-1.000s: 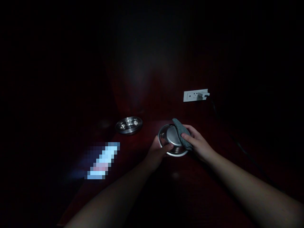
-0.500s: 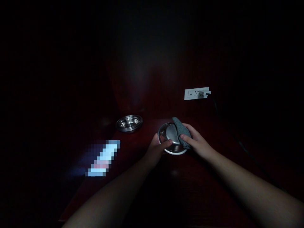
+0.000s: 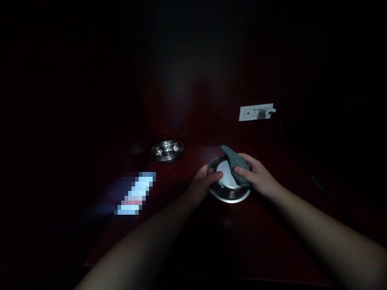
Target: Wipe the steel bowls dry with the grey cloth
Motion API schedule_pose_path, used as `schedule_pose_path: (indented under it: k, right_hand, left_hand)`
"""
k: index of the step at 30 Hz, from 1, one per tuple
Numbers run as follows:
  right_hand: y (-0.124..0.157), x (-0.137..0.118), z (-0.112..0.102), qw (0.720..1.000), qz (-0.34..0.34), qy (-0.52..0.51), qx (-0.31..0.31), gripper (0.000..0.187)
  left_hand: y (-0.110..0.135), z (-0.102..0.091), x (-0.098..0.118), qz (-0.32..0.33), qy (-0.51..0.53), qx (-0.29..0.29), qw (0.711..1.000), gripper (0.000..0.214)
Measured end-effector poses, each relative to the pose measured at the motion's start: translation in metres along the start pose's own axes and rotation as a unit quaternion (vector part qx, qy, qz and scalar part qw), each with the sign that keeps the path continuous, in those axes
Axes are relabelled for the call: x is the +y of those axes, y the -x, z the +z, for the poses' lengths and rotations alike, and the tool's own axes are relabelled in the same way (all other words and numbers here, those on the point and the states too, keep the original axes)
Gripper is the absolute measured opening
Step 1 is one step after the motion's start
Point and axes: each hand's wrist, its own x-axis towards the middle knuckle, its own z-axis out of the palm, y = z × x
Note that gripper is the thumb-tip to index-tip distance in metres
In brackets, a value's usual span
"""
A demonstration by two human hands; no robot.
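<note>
A shiny steel bowl [image 3: 228,189] is held over a dark red table [image 3: 187,237] in a very dim room. My left hand [image 3: 202,185] grips the bowl's left rim, thumb laid over the edge. My right hand [image 3: 256,175] is closed on a grey-green cloth [image 3: 236,165] and presses it against the bowl's upper right side. The cloth drapes over the rim and hides part of the bowl.
A second steel bowl [image 3: 167,151] sits on the table to the back left. A bright blurred rectangle [image 3: 136,193] lies at the left. A white wall socket with a plug [image 3: 256,112] is on the back wall, its dark cable running down to the right.
The bowl has tilted flatter, its underside turned more toward me. The cloth has slid from the right edge up over the top of the bowl. My left thumb stays on the rim.
</note>
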Motion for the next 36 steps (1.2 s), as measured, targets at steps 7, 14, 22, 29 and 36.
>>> schedule_pose_path:
  k: [7, 14, 22, 29, 36]
  right_hand:
    - [0.001, -0.003, 0.001, 0.999, 0.008, -0.029, -0.037, 0.037]
    - [0.003, -0.005, 0.002, 0.996, 0.033, -0.050, -0.067, 0.037]
    - [0.003, -0.004, 0.004, 0.990, 0.047, -0.129, -0.044, 0.038]
    - [0.001, -0.008, 0.008, 0.985, 0.033, -0.159, 0.061, 0.036]
    - [-0.005, -0.009, 0.003, 0.964, -0.014, -0.152, 0.216, 0.030]
  left_hand:
    - [0.002, 0.001, 0.000, -0.013, 0.013, -0.017, 1.000, 0.047]
    - [0.005, 0.003, 0.003, -0.020, 0.009, -0.038, 0.999, 0.042]
    - [-0.001, -0.003, -0.004, -0.001, -0.019, -0.002, 1.000, 0.047]
    - [-0.003, -0.001, -0.003, -0.002, 0.005, 0.011, 1.000, 0.044]
    - [0.002, -0.003, -0.008, -0.064, -0.016, -0.064, 0.996, 0.053]
